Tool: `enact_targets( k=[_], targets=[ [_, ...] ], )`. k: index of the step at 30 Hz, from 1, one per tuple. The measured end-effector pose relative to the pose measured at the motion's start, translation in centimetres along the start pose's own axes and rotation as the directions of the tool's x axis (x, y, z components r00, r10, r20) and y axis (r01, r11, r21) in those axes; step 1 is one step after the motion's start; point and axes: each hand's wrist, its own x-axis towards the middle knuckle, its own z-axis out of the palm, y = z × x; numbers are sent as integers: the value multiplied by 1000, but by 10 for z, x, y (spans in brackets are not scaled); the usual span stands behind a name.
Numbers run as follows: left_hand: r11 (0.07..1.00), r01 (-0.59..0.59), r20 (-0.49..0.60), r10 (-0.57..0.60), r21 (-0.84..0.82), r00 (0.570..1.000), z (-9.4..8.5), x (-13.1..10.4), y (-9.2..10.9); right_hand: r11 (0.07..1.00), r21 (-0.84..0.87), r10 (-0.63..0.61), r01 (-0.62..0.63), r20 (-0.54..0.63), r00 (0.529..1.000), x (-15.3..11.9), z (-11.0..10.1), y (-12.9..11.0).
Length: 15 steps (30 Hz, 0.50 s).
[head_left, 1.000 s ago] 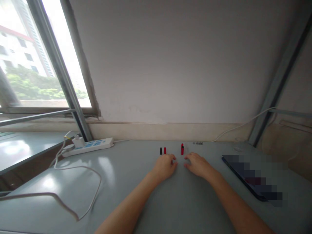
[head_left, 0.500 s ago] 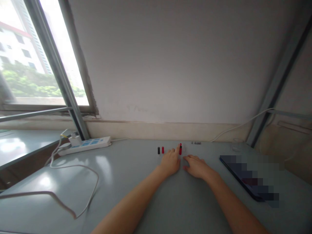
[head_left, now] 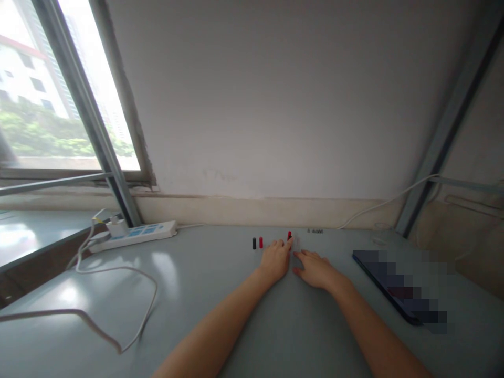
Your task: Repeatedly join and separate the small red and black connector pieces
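Note:
My left hand (head_left: 276, 259) rests palm down on the grey table, its index finger stretched toward a small red and black cylinder (head_left: 289, 234). The fingertip overlaps the lower part of this cylinder; whether it presses on it I cannot tell. To the right, my right hand (head_left: 314, 268) lies with thumb and fingers apart, nothing between them. Just beyond its fingertips a faint clear piece (head_left: 296, 242) stands, hard to make out. Left of my left hand, a small black cylinder (head_left: 254, 243) and a small red cylinder (head_left: 260, 242) stand upright side by side.
Several tiny metallic pieces (head_left: 317, 231) lie in a row near the wall. A dark flat device (head_left: 388, 289), partly pixelated, lies at the right. A white power strip (head_left: 136, 235) and its looping cable (head_left: 145, 273) occupy the left. Metal posts rise at both sides.
My left index fingertip has come down from the top of the red and black cylinder to its lower part. My right hand stays about the same. The view has shifted slightly.

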Motion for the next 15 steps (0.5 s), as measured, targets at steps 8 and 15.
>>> enact_targets(
  k=[8,15],
  targets=[
    [995,78,-81,-83,-70,993,-8,2,-4,999,30,12,-12,-2,1000,5,5,3],
    [932,130,-154,-191,-340,970,-9,-19,-14,999,37,2,-2,-8,1000,5,6,2]
  ],
)
